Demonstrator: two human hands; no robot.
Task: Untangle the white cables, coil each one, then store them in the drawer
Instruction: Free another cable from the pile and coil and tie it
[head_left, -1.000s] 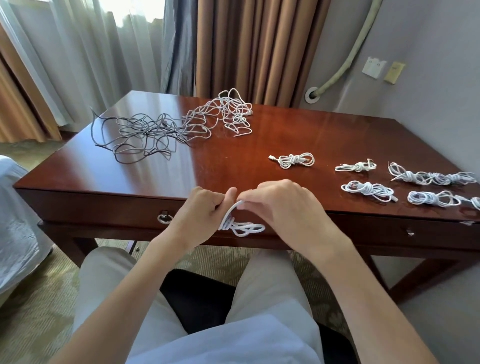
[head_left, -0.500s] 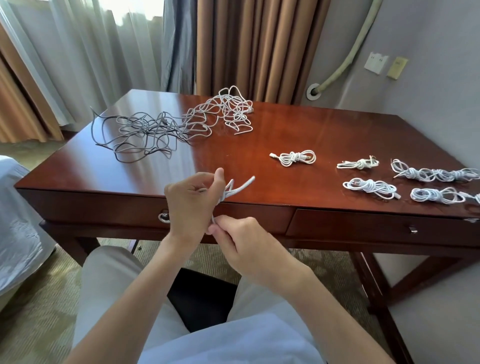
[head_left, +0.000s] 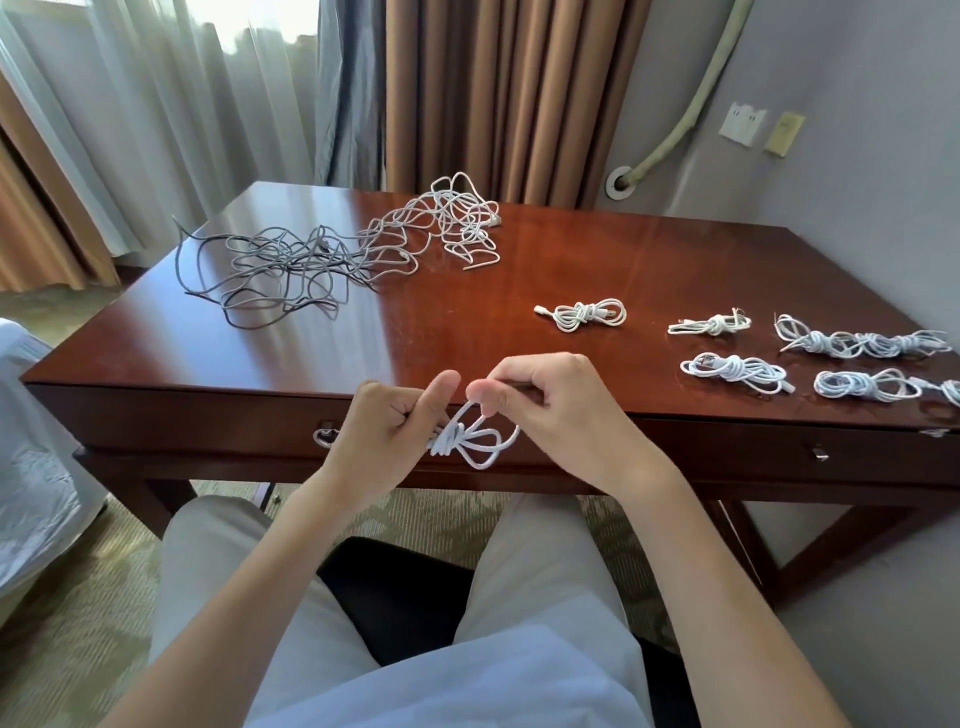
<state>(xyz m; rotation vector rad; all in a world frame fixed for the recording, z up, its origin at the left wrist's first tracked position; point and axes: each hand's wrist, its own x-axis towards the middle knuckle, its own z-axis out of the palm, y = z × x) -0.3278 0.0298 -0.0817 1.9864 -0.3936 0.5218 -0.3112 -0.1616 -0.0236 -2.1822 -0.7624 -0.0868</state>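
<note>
Brown curtains are hanging behind a wooden desk (head_left: 597, 270). Before its closed drawer (head_left: 218, 421), the left hand (head_left: 387, 436) is gripping a coiled white cable (head_left: 470, 441) in curled fingers, while the right hand (head_left: 561, 415) is pinching its loop just beside the left thumb. Beyond the fingers, a tangle (head_left: 332, 254) is lying; finished coils (head_left: 737, 369) are lying right.

No readable text, label or sign anywhere
</note>
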